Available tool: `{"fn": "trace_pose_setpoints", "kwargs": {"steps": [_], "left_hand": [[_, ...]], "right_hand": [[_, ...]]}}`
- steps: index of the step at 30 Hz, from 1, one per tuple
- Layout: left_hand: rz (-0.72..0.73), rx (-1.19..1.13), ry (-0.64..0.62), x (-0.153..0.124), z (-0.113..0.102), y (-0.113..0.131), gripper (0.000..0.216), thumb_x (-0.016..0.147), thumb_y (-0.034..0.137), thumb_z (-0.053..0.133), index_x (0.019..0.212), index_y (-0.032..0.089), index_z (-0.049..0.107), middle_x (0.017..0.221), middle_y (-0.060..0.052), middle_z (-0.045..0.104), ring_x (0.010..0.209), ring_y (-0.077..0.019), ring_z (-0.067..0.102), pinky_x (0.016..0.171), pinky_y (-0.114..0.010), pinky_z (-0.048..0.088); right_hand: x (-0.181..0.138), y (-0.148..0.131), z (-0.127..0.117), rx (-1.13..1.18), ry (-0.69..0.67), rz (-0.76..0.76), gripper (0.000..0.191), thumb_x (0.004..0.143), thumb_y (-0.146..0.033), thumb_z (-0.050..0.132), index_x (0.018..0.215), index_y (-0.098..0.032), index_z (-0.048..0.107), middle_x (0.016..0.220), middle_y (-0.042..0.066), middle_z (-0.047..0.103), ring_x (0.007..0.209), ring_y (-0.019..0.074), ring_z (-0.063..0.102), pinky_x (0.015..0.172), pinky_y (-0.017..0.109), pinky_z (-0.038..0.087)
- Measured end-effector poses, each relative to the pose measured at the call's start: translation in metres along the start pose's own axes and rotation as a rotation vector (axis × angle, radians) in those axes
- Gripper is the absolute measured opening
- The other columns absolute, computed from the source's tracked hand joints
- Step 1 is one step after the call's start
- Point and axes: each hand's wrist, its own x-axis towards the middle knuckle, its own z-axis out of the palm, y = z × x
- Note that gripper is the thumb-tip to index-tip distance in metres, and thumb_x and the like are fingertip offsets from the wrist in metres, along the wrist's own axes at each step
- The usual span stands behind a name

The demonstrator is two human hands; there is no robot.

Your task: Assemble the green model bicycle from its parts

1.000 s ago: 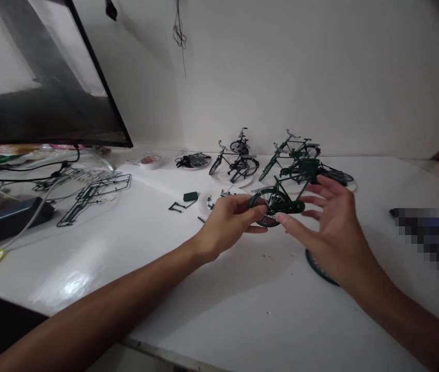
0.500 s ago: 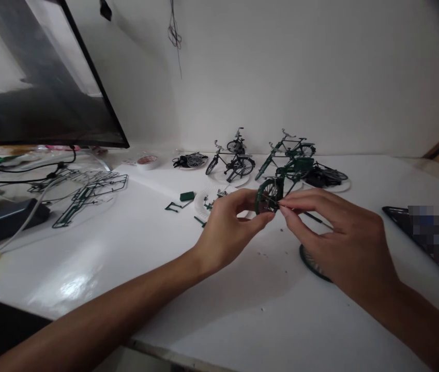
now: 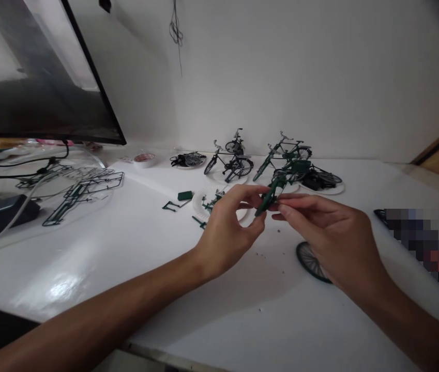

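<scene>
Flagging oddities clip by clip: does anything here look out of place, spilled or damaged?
A loose wheel lies flat on the table by the right hand, off any bike, with tiny specks scattered beside it. The left hand and right hand pinch a green model bike; no damage shows.

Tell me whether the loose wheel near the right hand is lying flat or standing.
Lying flat: the wheel rests on its side on the table, spokes facing up, partly hidden by the right hand.

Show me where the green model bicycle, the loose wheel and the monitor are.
green model bicycle [image 3: 269, 197], head view, on its green body.
loose wheel [image 3: 307, 257], head view, on its spokes.
monitor [image 3: 41, 106], head view, on the dark screen.
</scene>
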Motion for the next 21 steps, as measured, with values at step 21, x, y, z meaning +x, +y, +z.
{"fn": "trace_pose_setpoints", "kwargs": {"steps": [21], "left_hand": [[0.201,0.075,0.112,0.0022,-0.0032,0.0037,0.022,0.086,0.003,0.062,0.103,0.017,0.065,0.103,-0.004,0.063,0.096,-0.0123,0.063,0.085,-0.025,0.057]], "right_hand": [[-0.0079,-0.0044,0.0036,-0.157,0.036,-0.241,0.010,0.080,-0.017,0.077,0.083,-0.027,0.078,0.092,-0.002,0.074,0.082,0.0116,0.069,0.071,0.018,0.058]]}}
